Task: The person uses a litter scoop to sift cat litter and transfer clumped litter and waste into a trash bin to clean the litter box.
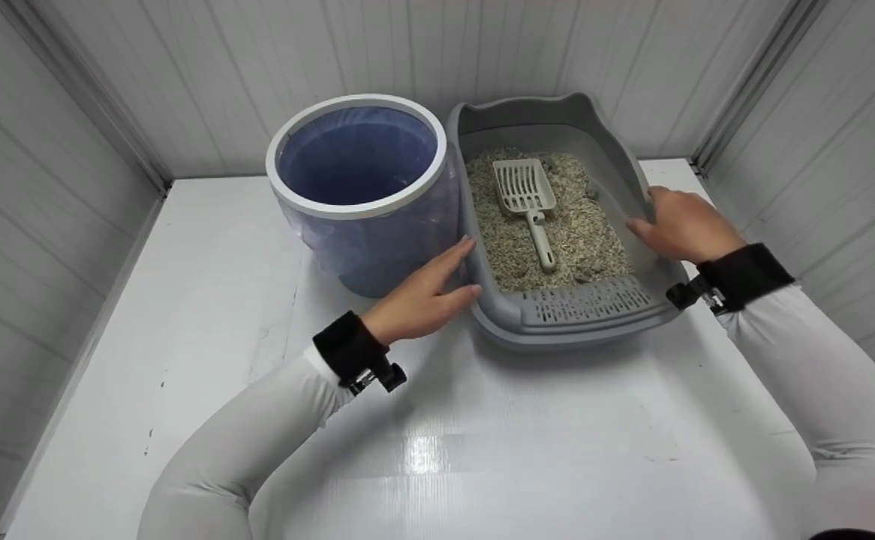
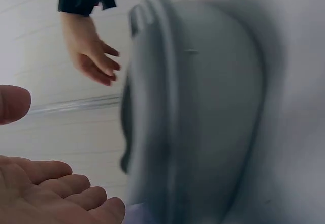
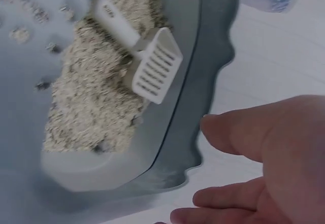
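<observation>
On the white bench (image 1: 205,262), blue-lined bin (image 1: 362,187) at left. Left hand (image 1: 422,296), fingers straight, at the grey litter tray's (image 1: 557,330) left wall; scoop (image 1: 527,206) lies on the litter; right hand (image 1: 681,225), fingers relaxed, over its right rim, flanking it seemingly to steady it.

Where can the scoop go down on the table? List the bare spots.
Bare table lies in front of the litter box, between the arms, and left of the bin. It is crowded between bin and litter box, where the left hand sits; the right hand is at the box's right rim.
</observation>
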